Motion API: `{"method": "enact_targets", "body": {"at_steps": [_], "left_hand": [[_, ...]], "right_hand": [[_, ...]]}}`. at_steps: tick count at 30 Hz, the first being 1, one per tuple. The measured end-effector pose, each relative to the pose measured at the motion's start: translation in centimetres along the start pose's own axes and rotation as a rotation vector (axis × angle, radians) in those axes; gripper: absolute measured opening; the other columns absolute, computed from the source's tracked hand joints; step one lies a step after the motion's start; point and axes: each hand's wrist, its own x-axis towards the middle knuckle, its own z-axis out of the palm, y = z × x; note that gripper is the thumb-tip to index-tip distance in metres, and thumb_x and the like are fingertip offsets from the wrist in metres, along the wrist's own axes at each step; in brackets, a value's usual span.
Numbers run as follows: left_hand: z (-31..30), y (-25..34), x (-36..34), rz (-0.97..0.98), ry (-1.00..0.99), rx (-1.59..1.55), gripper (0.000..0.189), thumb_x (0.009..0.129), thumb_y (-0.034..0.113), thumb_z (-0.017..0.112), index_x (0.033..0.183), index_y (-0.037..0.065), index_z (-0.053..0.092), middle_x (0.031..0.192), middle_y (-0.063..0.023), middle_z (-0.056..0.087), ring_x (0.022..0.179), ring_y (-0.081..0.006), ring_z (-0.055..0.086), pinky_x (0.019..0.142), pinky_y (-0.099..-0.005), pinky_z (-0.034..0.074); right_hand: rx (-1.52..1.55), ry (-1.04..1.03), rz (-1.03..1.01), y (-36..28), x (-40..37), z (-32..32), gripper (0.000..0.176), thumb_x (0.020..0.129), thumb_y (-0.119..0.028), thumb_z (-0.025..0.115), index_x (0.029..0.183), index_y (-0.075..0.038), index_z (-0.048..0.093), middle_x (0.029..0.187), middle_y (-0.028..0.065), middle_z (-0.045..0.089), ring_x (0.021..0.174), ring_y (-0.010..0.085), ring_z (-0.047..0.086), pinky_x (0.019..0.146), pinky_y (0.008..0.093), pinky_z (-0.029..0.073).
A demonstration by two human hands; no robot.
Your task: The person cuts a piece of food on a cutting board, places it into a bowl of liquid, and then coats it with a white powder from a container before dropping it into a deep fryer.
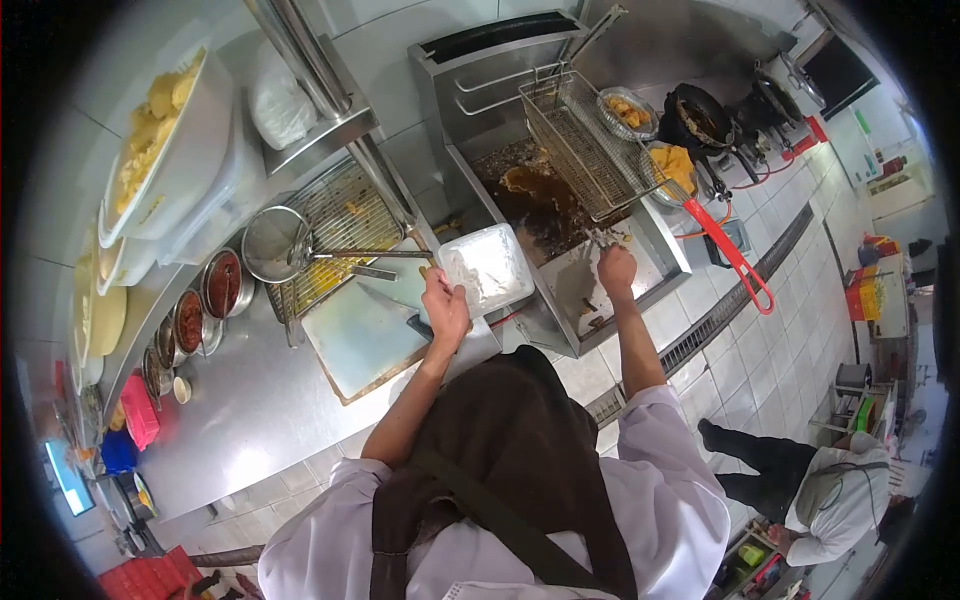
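Observation:
My left hand [447, 308] is closed on the near left edge of a shiny, pale shallow tray [488, 266], held in front of the fryer's left side. My right hand [616, 268] is closed round a small metal utensil [602, 238] whose kind I cannot make out, low over the fryer's front ledge [585, 285]. Dark oil [530, 190] with brown residue fills the fryer behind it. Above the fryer's right side rests a wire fry basket [590, 140] with a red handle [728, 250] pointing toward the floor side.
A white cutting board [350, 340] with a knife [390, 303], a round strainer [270, 245] and a wire rack [350, 215] lie left. Sauce bowls [222, 283] and a tub of yellow pieces [160, 130] stand beyond. Right are a wok [700, 118] and another person [835, 490].

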Motion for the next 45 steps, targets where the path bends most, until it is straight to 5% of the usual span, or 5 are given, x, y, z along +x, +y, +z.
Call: {"method": "enact_targets", "body": {"at_steps": [9,13,23,29,45], "left_hand": [[-0.1,0.5,-0.1,0.027,0.048,-0.017,0.019,0.070,-0.005,0.053,0.084,0.002,0.042,0.058,-0.0065,0.044,0.051,-0.0141,0.044,0.049,-0.0301,0.036],[0.2,-0.1,-0.1,0.007,0.050,-0.020,0.018,0.070,-0.005,0.053,0.083,0.002,0.043,0.057,-0.0052,0.042,0.050,-0.0125,0.042,0.047,-0.0295,0.034],[0.1,0.5,-0.6,0.011,0.025,-0.079,0.016,0.071,-0.004,0.053,0.081,0.002,0.042,0.056,-0.0040,0.041,0.049,-0.0112,0.039,0.046,-0.0287,0.033],[-0.4,1.3,-0.5,-0.002,0.020,-0.052,0.016,0.071,-0.004,0.053,0.081,0.002,0.042,0.057,-0.0051,0.042,0.050,-0.0118,0.040,0.047,-0.0284,0.034],[0.8,0.8,-0.8,-0.011,0.019,-0.065,0.017,0.071,-0.005,0.053,0.082,0.002,0.042,0.059,-0.0052,0.044,0.052,-0.0128,0.043,0.049,-0.0294,0.037]], "right_hand": [[0.210,0.067,-0.019,-8.7,-5.0,-15.5,0.024,0.081,-0.026,0.062,0.080,-0.002,0.062,0.072,0.0210,0.063,0.072,0.0393,0.062,0.066,0.0475,0.049],[0.441,-0.048,-0.297,-13.1,-7.6,-19.5,0.024,0.079,-0.025,0.064,0.081,-0.001,0.062,0.071,0.0207,0.062,0.070,0.0386,0.062,0.065,0.0469,0.048],[0.179,-0.268,-0.605,-18.4,-10.6,-13.4,0.021,0.074,-0.021,0.065,0.076,0.001,0.064,0.070,0.0191,0.063,0.069,0.0345,0.063,0.065,0.0425,0.050],[0.198,-0.254,-0.456,-19.0,-12.0,-14.6,0.015,0.069,-0.015,0.063,0.069,0.000,0.064,0.069,0.0188,0.063,0.067,0.0342,0.063,0.063,0.0421,0.050],[0.232,-0.211,-0.545,-18.7,-12.0,-12.3,0.010,0.063,-0.007,0.059,0.067,0.000,0.064,0.068,0.0201,0.063,0.066,0.0342,0.064,0.063,0.0426,0.051]]}}
